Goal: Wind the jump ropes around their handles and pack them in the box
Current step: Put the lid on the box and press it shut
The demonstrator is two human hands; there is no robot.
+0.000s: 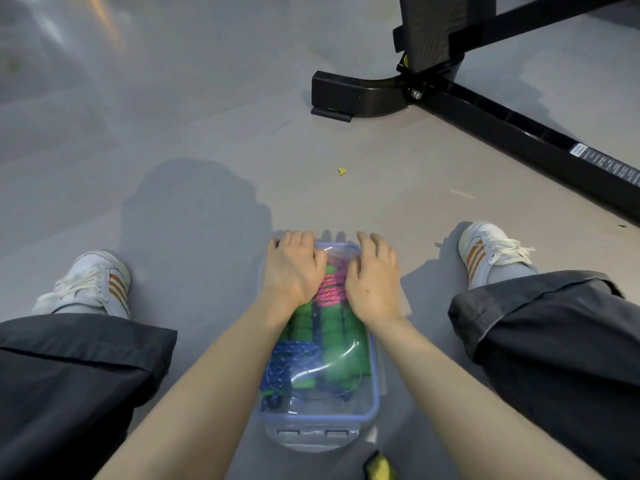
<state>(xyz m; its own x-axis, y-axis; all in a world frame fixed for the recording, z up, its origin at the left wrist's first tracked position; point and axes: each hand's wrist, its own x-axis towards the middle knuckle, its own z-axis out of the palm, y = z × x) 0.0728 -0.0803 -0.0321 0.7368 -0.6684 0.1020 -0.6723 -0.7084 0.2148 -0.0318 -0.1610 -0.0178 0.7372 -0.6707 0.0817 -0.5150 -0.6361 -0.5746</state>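
Note:
A clear plastic box (317, 415) with a blue-rimmed transparent lid lies on the grey floor between my legs. Through the lid I see green handles (337, 327) wound with a pink rope (330, 291) and a blue rope (287, 362). My left hand (294, 268) lies on the lid's far left part, its fingers curled over the far edge. On the far right part rests my right hand (372, 277), fingers bent down over the far rim. Both palms press on the lid. The lid's near latch flap (311, 434) sticks out at the front.
My legs in dark trousers and white shoes (91, 284) lie to either side of the box. A black machine base (450, 95) stands at the far right. A small yellow scrap (341, 171) lies on the floor ahead, and a yellow-black object (379, 467) sits by the near edge.

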